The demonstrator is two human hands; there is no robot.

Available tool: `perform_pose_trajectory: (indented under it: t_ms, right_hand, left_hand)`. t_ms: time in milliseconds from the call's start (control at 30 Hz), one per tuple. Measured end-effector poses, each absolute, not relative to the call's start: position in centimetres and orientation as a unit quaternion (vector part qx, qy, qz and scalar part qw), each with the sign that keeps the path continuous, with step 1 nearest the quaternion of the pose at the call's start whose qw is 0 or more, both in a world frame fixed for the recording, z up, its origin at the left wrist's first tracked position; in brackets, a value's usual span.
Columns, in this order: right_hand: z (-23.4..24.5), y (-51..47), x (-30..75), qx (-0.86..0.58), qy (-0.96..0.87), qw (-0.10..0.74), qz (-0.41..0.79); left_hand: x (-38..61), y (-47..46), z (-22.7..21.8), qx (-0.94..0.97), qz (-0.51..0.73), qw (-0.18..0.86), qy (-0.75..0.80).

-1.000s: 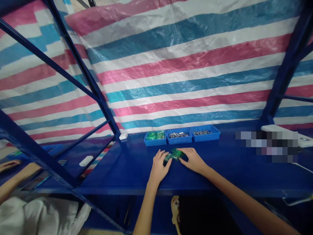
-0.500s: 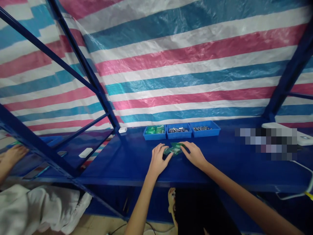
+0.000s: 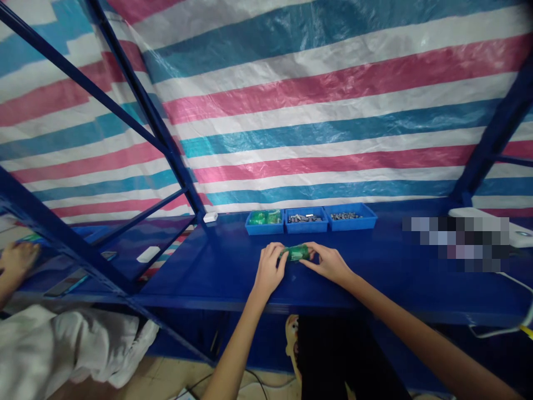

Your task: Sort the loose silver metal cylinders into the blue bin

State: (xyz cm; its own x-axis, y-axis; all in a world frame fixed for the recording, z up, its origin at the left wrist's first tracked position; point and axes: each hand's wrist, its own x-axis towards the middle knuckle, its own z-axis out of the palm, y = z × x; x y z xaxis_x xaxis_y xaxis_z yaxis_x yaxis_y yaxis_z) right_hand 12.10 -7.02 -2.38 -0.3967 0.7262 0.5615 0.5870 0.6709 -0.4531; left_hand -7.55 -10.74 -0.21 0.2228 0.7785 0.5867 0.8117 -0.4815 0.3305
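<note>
Small green circuit-board piece (image 3: 295,253), flat under spread fingers a second ago, now lifted just off the blue metal shelf (image 3: 216,272) (in front of three blue plastic bins (image 3: 310,220)), pinched endwise between left hand (image 3: 270,269) and right hand (image 3: 328,262).

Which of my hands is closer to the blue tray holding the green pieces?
Left. The left hand sits just in front of the green-piece tray, almost directly below it. The right hand is farther right, in front of the third tray. Both grip the green part.
</note>
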Motion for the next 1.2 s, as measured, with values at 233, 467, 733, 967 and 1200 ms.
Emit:
perform_pose_trajectory:
  t_ms: [233,467,733,967,1200]
  right_hand:
    - [-2.0,-7.1,12.1,-0.364,-0.843,0.384,0.092]
    - [-1.4,-7.6,12.2,-0.356,-0.848,0.385,0.085]
    - [-1.9,-7.6,12.2,-0.342,-0.850,0.393,0.075]
    - [-2.3,-7.4,12.4,-0.303,-0.872,0.385,-0.002]
    - [-2.8,-7.0,12.4,-0.278,-0.868,0.410,-0.031]
  left_hand:
    - [-7.3,-11.1,-0.1,-0.788,-0.367,0.024,-0.493]
    - [-7.6,-10.9,-0.4,-0.802,-0.345,0.021,-0.488]
    - [-7.7,-10.8,-0.7,-0.806,-0.363,0.037,-0.466]
    - [-7.9,-10.4,-1.4,-0.818,-0.368,0.100,-0.431]
    - [-7.8,-10.7,-1.1,-0.810,-0.395,0.177,-0.396]
